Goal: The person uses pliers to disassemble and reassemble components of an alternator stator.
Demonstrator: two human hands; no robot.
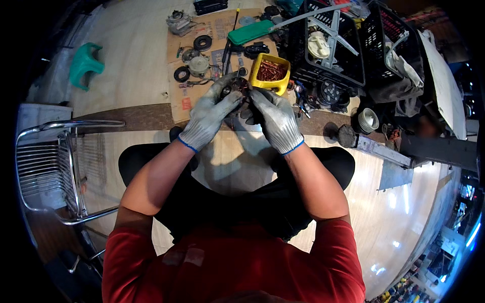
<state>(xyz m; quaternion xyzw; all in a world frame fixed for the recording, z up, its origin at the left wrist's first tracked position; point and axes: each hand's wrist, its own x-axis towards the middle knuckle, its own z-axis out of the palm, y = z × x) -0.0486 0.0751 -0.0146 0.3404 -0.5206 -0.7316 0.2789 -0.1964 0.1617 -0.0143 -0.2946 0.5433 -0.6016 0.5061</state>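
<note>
Looking down from the head camera, both my hands are in pale knit gloves with blue-edged cuffs, and they meet at a small dark part, held up over the near side of a cardboard sheet on the floor. My left grip is closed around the left side of it, thumb across the front. My right grip has its fingers bent in at the part's right edge, but honestly can't tell if they're pinching it or just touching. Right behind my right fingers is a yellow tub full of coppery scraps. Further left on the cardboard there's a black ring plus other loose parts. Off to the right sit a black crate and a white fan wheel, and well off left is a green stool.
</note>
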